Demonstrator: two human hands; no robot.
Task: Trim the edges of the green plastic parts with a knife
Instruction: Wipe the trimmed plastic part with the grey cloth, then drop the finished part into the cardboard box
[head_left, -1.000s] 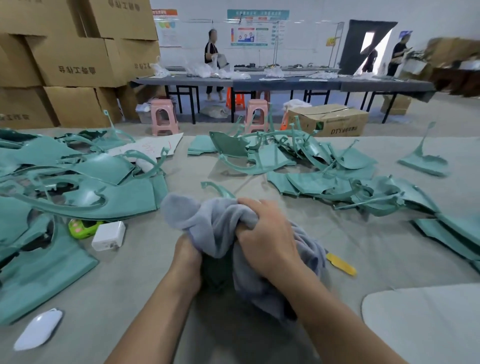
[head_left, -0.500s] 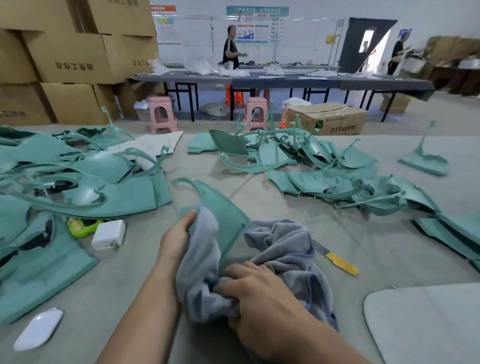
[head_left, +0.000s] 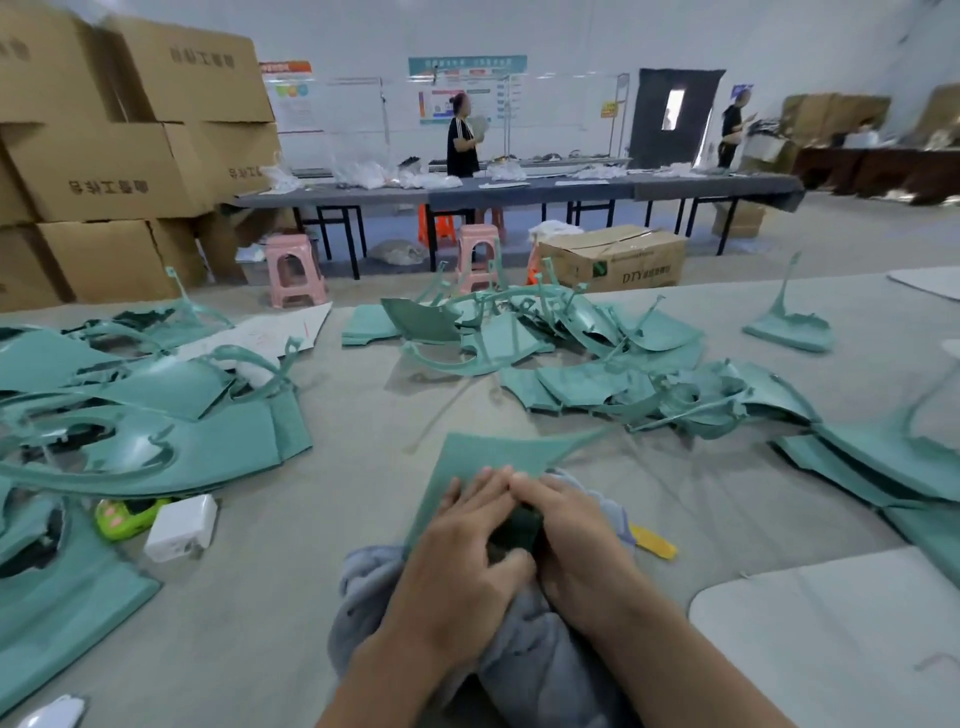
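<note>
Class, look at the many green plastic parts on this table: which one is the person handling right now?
The flat green part at centre front, lying over the grey cloth. Both the left hand and right hand hold it; the others lie untouched in piles.

Green plastic part (head_left: 498, 457), grey cloth (head_left: 524, 670), yellow-handled knife (head_left: 653, 541), pink stools (head_left: 293, 270).
</note>
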